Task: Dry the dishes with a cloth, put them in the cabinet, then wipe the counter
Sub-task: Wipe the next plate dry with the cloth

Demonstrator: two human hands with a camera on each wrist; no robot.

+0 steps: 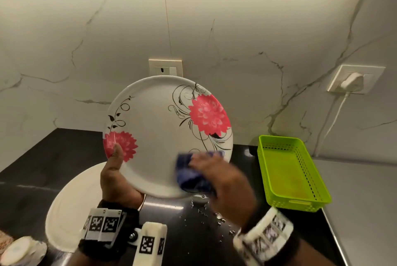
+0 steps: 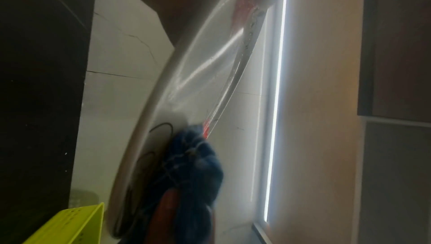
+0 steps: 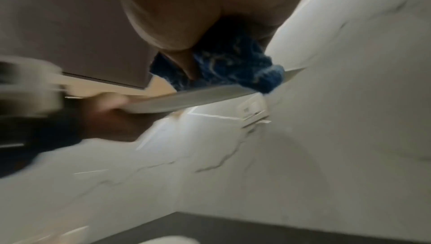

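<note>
Nearest the person, the right hand [image 1: 217, 179] grips a bunched dark-blue patterned cloth [image 1: 192, 174] and presses it to the lower right part of a round white plate printed with pink flowers and black tendrils [image 1: 163, 128]; the cloth is blurred, which suggests a wiping stroke. Just to the left of that hand, the left hand [image 1: 116, 177] holds the plate by its lower left rim, thumb lying on the front over a pink bloom, the other fingers hidden behind it. The plate is raised above the black glossy desk [image 1: 43, 158] and tipped with its face toward the person. The step in hand looks like drying the face; it would go best with firm overlapping strokes from centre out to the raised rim, turning the plate in the left hand's grip, then doing the back. The glazed surface is smooth and probably slippery when wet, so the thumb pinch matters. Water droplets [image 1: 206, 214] lie on the desk below the right hand. Beyond that hand to the right stands an empty lime-green perforated plastic basket [image 1: 266, 158]. Under the left hand lies another plain white plate [image 1: 71, 207].
</note>
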